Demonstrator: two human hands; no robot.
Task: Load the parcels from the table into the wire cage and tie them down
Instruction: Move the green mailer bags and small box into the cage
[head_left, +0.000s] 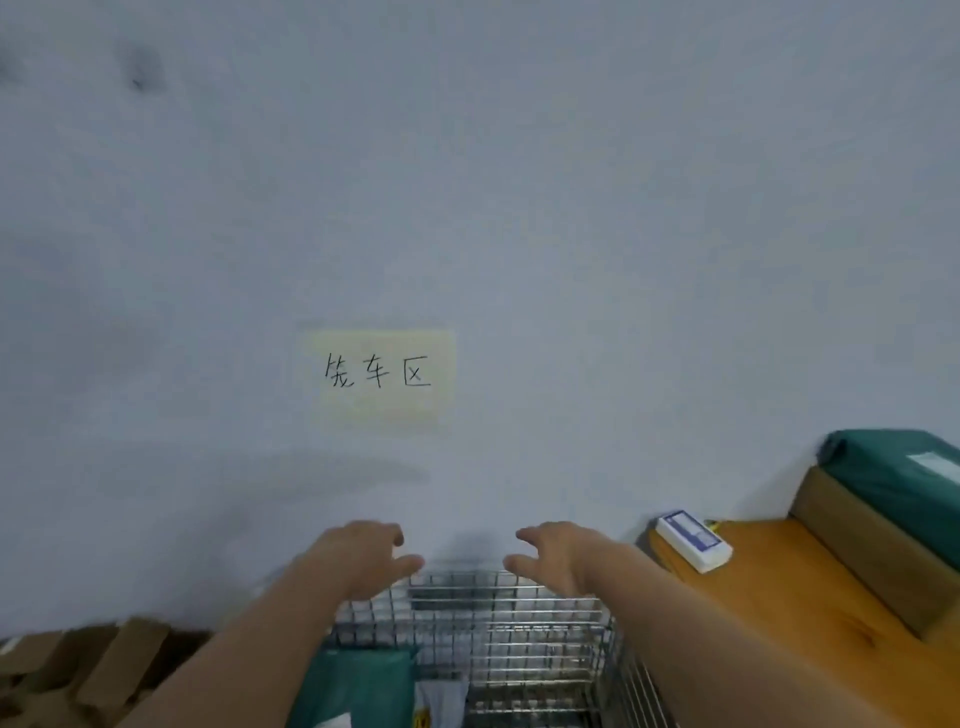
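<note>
A wire cage (498, 623) stands low in the middle, against a pale wall. Inside it lie a green bagged parcel (358, 686) and a white parcel (441, 701). My left hand (363, 556) and my right hand (556, 558) hover above the cage's far rim, fingers apart, holding nothing. On the wooden table (769, 582) at the right lie a small white box with a blue label (693, 540), a brown cardboard parcel (872, 551) and a green bagged parcel (898, 473) on top of it.
A yellow paper note with handwritten characters (379, 379) sticks on the wall above the cage. Flattened brown cardboard (78, 670) is piled at the lower left beside the cage.
</note>
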